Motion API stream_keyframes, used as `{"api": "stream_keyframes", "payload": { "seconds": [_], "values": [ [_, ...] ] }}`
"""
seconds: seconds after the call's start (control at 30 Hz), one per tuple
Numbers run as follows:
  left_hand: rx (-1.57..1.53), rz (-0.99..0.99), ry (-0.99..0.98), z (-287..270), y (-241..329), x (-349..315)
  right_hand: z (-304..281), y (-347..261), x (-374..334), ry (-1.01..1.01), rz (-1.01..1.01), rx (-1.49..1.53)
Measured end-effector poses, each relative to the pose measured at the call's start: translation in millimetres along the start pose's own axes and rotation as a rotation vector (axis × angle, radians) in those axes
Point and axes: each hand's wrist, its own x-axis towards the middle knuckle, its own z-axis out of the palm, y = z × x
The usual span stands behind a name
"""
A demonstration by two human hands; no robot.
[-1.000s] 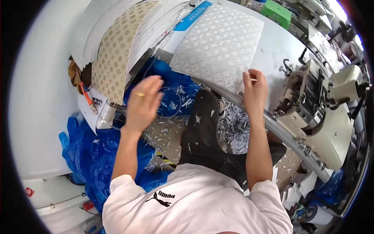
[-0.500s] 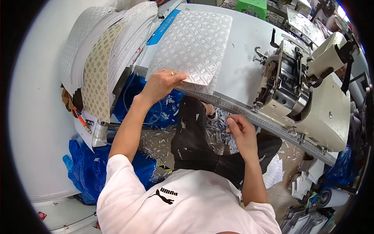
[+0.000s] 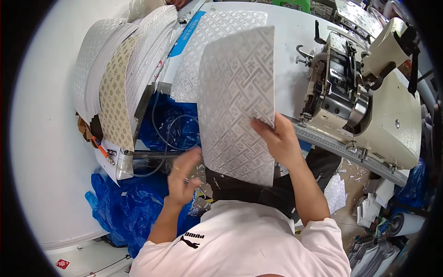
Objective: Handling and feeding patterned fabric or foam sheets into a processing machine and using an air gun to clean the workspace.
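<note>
A silver patterned sheet (image 3: 237, 97), curved along its length, is held up over my lap. My right hand (image 3: 282, 141) grips its right edge, thumb on the near face and fingers behind, mostly hidden. Beside the sheet's lower left edge, my left hand (image 3: 181, 177) is apart from it, blurred, with fingers stretched and thumb spread, holding nothing. Behind the raised sheet, more patterned sheet (image 3: 189, 69) lies flat on the white table (image 3: 288, 60) next to a blue strip (image 3: 188, 34).
Right of the sheet stands a cream machine (image 3: 390, 124) with a metal ruler bar (image 3: 330, 145) along the table's front edge. A tall fanned stack of sheets (image 3: 90, 69) leans at left. Blue plastic bags (image 3: 127, 205) and paper scraps lie below.
A patterned sheet has come off the table and is now raised over my lap in my right hand. My left hand has let go and moved down toward me.
</note>
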Motion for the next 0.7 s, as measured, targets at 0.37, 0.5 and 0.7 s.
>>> {"api": "stream_keyframes", "payload": {
  "seconds": [0.37, 0.5, 0.7],
  "values": [
    [-0.790, -0.434, 0.077, 15.4, -19.9, 129.3, -28.0, -37.5, -101.5, 0.258, -0.227, -0.074],
    [-0.705, -0.456, 0.005, 31.2, 15.9, 147.0, -40.1, -61.9, -90.5, 0.656, -0.306, -0.148],
    [-0.735, -0.529, -0.115, 28.5, 32.1, 160.7, -59.5, -60.5, -78.5, 0.730, -0.190, -0.245]
  ]
}}
